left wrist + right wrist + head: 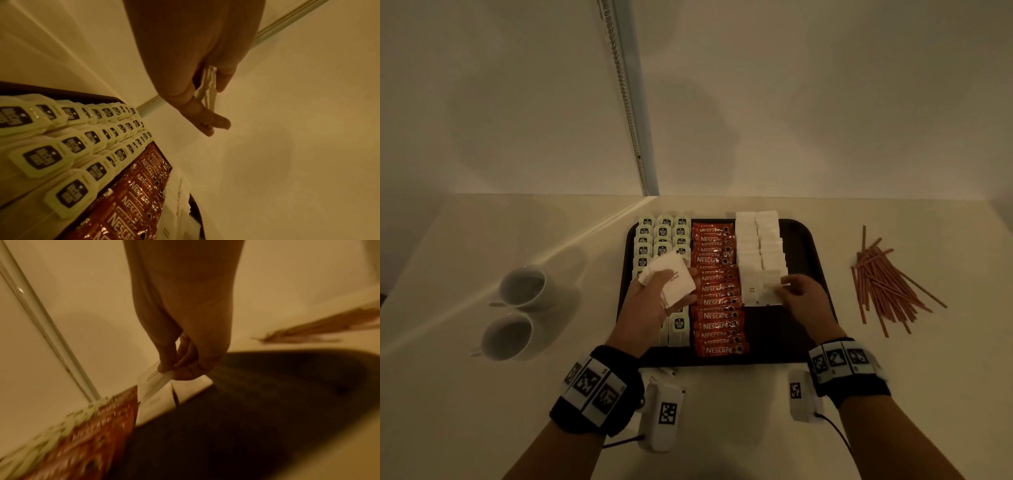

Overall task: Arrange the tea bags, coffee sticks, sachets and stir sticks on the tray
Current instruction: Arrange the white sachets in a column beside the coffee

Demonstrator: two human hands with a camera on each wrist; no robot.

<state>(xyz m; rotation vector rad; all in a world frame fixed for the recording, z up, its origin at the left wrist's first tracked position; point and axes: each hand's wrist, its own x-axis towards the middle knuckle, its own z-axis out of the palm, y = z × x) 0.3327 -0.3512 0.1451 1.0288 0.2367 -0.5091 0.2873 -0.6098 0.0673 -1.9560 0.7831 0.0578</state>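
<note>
A black tray (pixel 808 246) holds rows of pale green tea bags (pixel 662 236), a column of red Nescafe coffee sticks (pixel 717 291) and two columns of white sachets (pixel 758 246). My left hand (pixel 654 305) hovers over the tea bags and grips a stack of white sachets (pixel 673 282), seen edge-on between thumb and fingers in the left wrist view (pixel 208 87). My right hand (pixel 799 294) pinches one white sachet (pixel 774 291) at the near end of the sachet columns; the pinch shows in the right wrist view (pixel 162 378). Brown stir sticks (pixel 887 281) lie loose on the table right of the tray.
Two white cups (pixel 517 308) stand on the table left of the tray. A few more sachets (pixel 664 373) lie off the tray near my left wrist. The wall rises right behind the tray. The tray's near right part (pixel 774 335) is bare.
</note>
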